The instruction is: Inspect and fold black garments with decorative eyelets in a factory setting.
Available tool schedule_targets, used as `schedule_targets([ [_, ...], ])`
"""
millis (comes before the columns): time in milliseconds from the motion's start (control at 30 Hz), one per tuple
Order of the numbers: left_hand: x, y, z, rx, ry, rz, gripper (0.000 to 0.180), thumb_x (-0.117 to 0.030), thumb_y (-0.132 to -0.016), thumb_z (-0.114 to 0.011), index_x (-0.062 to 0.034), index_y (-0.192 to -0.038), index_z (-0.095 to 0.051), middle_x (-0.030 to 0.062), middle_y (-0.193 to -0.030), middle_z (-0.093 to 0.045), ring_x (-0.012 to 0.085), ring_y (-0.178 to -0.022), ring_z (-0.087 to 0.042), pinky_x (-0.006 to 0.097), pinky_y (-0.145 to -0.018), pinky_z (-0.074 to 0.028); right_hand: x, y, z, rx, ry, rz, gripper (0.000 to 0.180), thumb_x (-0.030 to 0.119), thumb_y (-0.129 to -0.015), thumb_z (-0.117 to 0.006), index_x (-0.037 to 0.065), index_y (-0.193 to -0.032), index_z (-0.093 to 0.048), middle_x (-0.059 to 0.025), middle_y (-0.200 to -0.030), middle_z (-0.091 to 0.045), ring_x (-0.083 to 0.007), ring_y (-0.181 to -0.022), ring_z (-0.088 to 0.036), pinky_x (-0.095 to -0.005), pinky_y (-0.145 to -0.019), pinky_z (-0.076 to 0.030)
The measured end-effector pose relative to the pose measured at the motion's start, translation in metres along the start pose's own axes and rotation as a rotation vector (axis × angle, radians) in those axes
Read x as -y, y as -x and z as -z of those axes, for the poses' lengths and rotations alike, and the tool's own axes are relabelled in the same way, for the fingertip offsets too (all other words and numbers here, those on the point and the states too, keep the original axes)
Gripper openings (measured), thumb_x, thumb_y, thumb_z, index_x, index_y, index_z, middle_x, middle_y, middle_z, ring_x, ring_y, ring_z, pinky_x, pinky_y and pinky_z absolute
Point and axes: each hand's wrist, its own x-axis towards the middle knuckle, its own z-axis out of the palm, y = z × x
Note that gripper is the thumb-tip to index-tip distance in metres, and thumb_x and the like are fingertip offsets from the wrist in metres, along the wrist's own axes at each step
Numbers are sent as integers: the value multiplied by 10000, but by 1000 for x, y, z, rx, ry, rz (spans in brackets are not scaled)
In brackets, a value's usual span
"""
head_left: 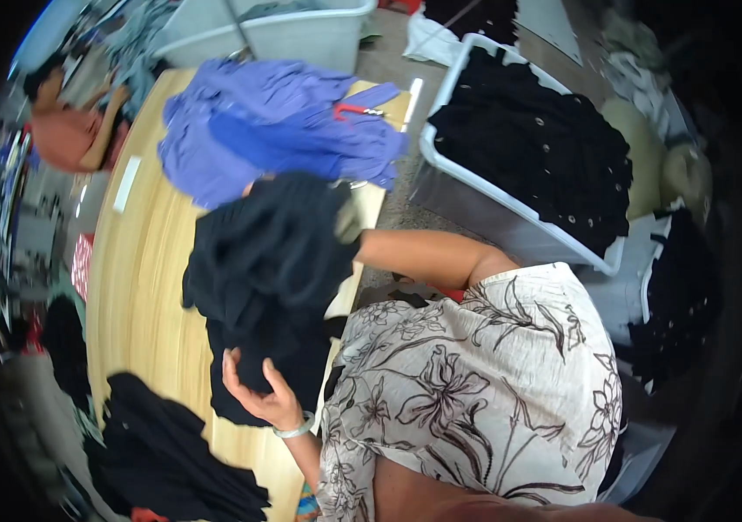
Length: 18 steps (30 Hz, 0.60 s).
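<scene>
A bunched black garment (275, 244), blurred by motion, is gathered above the table. My right forearm (423, 254) reaches into it from the right, and the hand is wrapped in the cloth with its fingers mostly hidden. Under the bunch, more black cloth (245, 348) lies flat on the wooden table (140, 287). My left hand (262, 393), a pale bracelet at its wrist, hovers over the lower edge of that cloth. Its fingers are spread and hold nothing.
A purple-blue garment pile (266, 130) with a red-handled tool (358, 111) covers the table's far end. Black garments (171, 457) hang over the near end. A white bin (519, 204) of black clothes stands right. Another person (66, 130) sits at far left.
</scene>
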Motion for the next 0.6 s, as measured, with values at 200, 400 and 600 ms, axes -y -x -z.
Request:
schedule_targets([
  [200,108,57,-44,335,-634,352,890,-298,-721,-807,-125,-1458,-341,247,-1373,-410,439,-1269,-386,523,-1008,-372,71,1,183,-255,661,17,275,133,-824,-656,5,-1061,-599,-104,-1042,-639,-174,-992,-614,-295,-863,-485],
  [400,112,44,-93,402,-1048,467,1028,-285,-677,-850,-245,-1498,-233,271,-1442,-295,409,-1331,-331,520,-1014,-378,220,69,511,-378,1265,-14,305,156,-841,-643,12,-1107,-605,-125,-1096,-645,-198,-1047,-612,-307,-895,-476],
  [600,117,57,-72,371,-1041,511,966,-249,-665,-848,-257,-1467,-312,297,-1433,-339,436,-1315,-367,499,-1040,-382,239,44,757,-331,1688,-9,336,180,-859,-630,18,-1152,-612,-147,-1151,-651,-222,-1102,-610,-319,-928,-467],
])
